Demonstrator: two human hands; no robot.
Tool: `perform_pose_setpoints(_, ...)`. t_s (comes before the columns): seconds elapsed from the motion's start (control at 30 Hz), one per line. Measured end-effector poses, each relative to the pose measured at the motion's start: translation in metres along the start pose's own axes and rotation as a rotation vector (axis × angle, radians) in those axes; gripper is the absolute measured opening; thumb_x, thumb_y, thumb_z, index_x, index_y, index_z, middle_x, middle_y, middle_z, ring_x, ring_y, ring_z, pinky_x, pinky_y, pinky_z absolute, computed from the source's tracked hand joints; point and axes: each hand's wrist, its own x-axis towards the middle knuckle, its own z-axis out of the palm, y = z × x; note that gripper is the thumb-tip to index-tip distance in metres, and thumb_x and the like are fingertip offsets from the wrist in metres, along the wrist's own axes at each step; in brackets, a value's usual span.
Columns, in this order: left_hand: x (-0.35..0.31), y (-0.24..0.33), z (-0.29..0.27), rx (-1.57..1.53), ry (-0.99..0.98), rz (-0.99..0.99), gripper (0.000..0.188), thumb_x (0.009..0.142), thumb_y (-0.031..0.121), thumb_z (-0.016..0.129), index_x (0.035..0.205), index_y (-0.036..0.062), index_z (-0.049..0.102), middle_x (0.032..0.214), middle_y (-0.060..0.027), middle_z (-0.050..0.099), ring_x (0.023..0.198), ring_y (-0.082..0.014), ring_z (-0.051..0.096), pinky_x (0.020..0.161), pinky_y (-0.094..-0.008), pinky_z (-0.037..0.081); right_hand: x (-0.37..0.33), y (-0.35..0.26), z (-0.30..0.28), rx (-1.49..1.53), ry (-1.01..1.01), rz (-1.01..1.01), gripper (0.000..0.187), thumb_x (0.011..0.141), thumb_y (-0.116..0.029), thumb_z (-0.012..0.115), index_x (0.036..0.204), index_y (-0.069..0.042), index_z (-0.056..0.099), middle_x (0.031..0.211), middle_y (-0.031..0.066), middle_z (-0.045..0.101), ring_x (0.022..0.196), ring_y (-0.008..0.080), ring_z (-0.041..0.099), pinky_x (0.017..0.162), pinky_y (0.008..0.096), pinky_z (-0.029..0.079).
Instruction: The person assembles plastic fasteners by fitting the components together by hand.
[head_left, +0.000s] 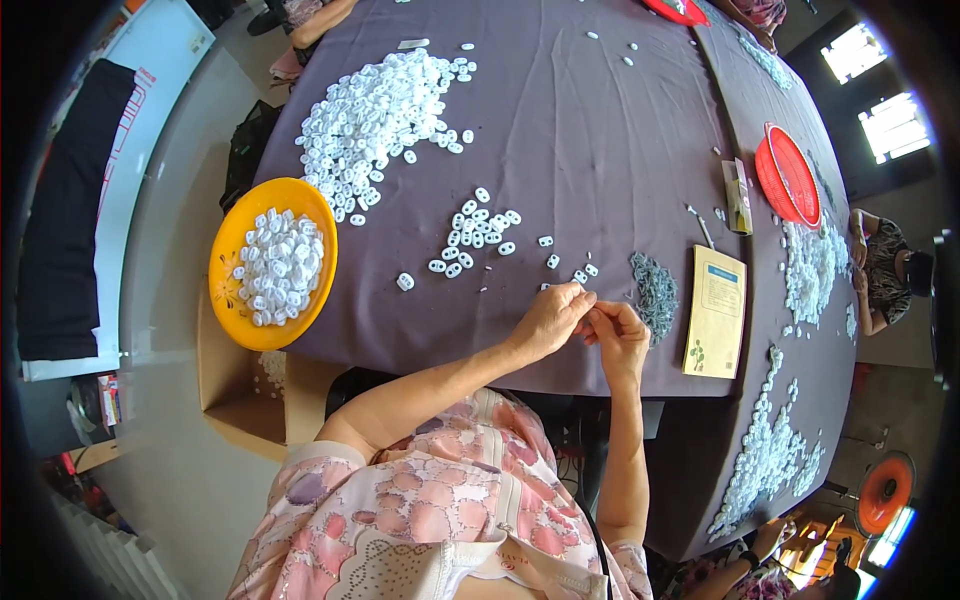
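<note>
At the near edge of the dark table cover, my left hand [550, 320] and my right hand [618, 335] meet with fingertips pinched together. Whatever lies between the fingers is too small to make out. Just beyond my left hand are a few small white oval plastic pieces with two dark holes, such as one piece [553, 261]. More of them form a loose group [475, 230] farther left. Close by my right hand lies a tangled heap of grey-green strings [655, 295].
A yellow bowl [322, 215] of white pieces sits at the left edge, above a cardboard box [238, 420]. Beyond it spreads a large white pile [375, 115]. To the right are a tan booklet [717, 310] and a red basket [770, 170]. Other people sit around the table.
</note>
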Motion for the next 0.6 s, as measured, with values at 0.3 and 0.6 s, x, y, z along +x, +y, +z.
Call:
perform_pose_setpoints(0.3, 0.044, 0.013, -0.05, 1.05, 0.308, 0.319, 0.01, 0.084, 0.008, 0.054, 0.086, -0.0007, 0.057, 0.083, -0.017, 0.052, 0.069, -0.0314, 0.061, 0.06, -0.0374, 0.051, 0.001, 0.017, -0.012, -0.032, 0.078, 0.03, 0.006, 0.084, -0.004, 0.061, 0.088, 0.0, 0.063, 0.067, 0.0002, 0.059, 0.056, 0.0051, 0.054, 0.046, 0.0184, 0.042)
perform_pose_setpoints(0.6, 0.044, 0.002, -0.051, 1.044, 0.318, 0.431, 0.003, 0.076, 0.0, 0.056, 0.077, 0.0014, 0.054, 0.084, -0.0155, 0.051, 0.066, -0.03, 0.06, 0.058, -0.0388, 0.05, -0.001, 0.012, -0.006, -0.083, 0.038, 0.059, 0.007, 0.082, -0.004, 0.061, 0.089, -0.001, 0.063, 0.067, -0.001, 0.059, 0.058, 0.0039, 0.054, 0.048, 0.0178, 0.043)
